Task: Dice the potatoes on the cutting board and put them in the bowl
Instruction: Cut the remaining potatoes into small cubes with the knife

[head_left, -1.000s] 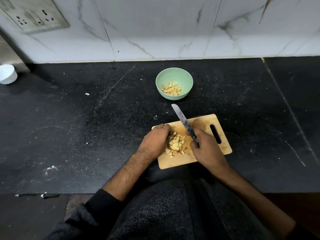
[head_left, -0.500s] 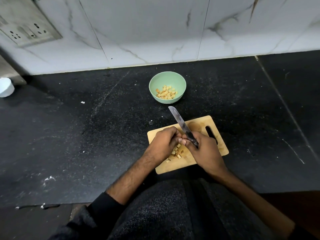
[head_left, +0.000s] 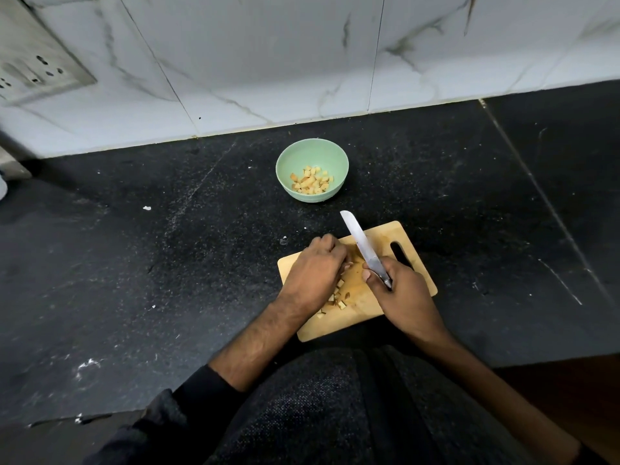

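Nearest to the camera is the person's dark knit top, with a black sleeve pushed up on the left arm.

Next comes the wooden cutting board, sitting on a black speckled countertop with its handle slot on the far right side. The left hand is on the board with its fingers curled over a heap of potato cubes, most of which are hidden underneath, so I can't tell whether it's actually gripping any or just cupping them. A few loose potato pieces lie on the board just below that hand, between the two wrists. The right hand is wrapped round the handle of a knife, thumb towards the blade. The blade points away and to the left, its tip reaching past the far edge of the board over the counter.

Further back, apart from the board, is a mint green bowl with a small pile of diced potato in the bottom, well under half full.

At the back is a white marble-look tiled wall, and at the far left a switch and socket plate. No brand names, labels or readable writing that I can make out.
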`<move>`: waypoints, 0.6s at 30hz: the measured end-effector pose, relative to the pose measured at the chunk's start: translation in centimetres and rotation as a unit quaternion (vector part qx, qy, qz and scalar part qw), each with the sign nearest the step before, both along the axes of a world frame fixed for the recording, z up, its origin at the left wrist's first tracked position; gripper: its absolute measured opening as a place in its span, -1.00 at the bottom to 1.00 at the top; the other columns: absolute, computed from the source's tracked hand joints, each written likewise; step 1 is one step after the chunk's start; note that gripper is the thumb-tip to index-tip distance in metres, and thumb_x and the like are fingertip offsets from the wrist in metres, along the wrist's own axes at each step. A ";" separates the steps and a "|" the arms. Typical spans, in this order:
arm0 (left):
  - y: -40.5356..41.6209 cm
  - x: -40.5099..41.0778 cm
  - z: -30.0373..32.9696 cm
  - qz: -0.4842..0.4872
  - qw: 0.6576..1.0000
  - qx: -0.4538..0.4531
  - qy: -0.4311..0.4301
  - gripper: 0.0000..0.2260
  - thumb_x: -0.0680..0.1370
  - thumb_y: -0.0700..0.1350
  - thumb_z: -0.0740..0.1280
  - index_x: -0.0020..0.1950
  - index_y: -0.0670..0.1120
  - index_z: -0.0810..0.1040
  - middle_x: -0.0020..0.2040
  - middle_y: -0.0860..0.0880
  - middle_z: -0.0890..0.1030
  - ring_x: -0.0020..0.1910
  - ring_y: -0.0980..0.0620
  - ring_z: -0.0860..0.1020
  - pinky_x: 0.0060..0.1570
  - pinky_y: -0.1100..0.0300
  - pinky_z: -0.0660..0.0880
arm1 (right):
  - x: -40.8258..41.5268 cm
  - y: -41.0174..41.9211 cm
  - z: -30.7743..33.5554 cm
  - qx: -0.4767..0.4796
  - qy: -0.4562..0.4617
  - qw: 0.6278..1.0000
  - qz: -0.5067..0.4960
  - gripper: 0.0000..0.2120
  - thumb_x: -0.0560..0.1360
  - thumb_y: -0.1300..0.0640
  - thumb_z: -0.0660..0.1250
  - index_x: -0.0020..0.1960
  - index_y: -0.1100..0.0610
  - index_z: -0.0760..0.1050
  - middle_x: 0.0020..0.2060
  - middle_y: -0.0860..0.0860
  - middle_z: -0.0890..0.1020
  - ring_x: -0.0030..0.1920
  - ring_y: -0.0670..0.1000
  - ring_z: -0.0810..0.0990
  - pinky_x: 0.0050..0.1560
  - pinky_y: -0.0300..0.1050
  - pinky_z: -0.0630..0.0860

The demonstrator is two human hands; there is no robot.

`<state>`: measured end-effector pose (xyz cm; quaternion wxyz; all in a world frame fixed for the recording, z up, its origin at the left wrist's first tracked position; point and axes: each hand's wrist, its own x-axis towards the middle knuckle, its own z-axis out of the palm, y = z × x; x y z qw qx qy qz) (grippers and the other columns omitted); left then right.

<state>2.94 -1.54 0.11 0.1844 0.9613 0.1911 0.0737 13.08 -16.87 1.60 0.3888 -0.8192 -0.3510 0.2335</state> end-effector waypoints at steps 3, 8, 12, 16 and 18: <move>-0.7 1.2 0.4 -0.037 0.997 0.054 0.031 -0.81 0.65 -0.06 0.23 0.15 -0.12 0.56 0.09 -0.11 0.53 0.06 -0.11 0.49 0.03 -0.01 0.41 | 0.3 -1.2 0.4 -0.029 -0.031 0.998 0.038 -0.78 0.62 0.11 0.30 0.24 0.08 0.54 0.02 -0.07 0.65 -0.03 -0.15 0.58 -0.10 -0.41 0.42; -1.5 2.1 -0.5 -0.016 0.996 0.078 0.051 -0.74 0.62 0.06 0.29 0.21 -0.04 0.61 0.12 -0.04 0.63 0.16 -0.07 0.54 0.13 0.03 0.40 | 0.1 -3.4 1.2 -0.147 -0.082 0.982 0.091 -0.79 0.64 0.09 0.19 0.25 0.07 0.43 -0.09 0.03 0.58 -0.14 -0.01 0.54 -0.19 -0.09 0.41; -1.5 1.7 -0.6 0.048 0.998 0.015 0.039 -0.82 0.55 0.06 0.40 -0.03 -0.03 0.64 -0.06 -0.03 0.66 0.02 -0.05 0.58 0.09 0.06 0.45 | -0.4 -4.1 1.2 -0.239 -0.056 0.964 0.106 -0.77 0.65 -0.02 0.10 0.29 -0.03 0.28 -0.14 0.06 0.59 -0.10 0.13 0.60 -0.14 -0.02 0.45; -2.2 1.7 0.1 0.092 0.995 -0.022 0.035 -0.91 0.56 -0.06 0.40 -0.03 -0.04 0.66 -0.06 -0.07 0.67 -0.01 -0.09 0.59 0.04 0.06 0.48 | -1.2 -4.4 1.5 -0.283 -0.020 0.953 0.102 -0.82 0.67 -0.09 0.02 0.18 -0.01 0.22 -0.18 0.06 0.52 -0.06 0.20 0.57 -0.06 0.09 0.50; -2.5 1.8 0.3 0.117 0.992 -0.031 0.042 -0.90 0.57 -0.08 0.38 -0.01 -0.04 0.68 -0.04 -0.09 0.68 0.00 -0.12 0.59 0.04 0.04 0.52 | -1.4 -4.4 1.5 -0.293 -0.023 0.951 0.095 -0.79 0.68 -0.09 -0.01 0.10 0.04 0.23 -0.20 0.05 0.49 -0.03 0.23 0.57 -0.07 0.09 0.48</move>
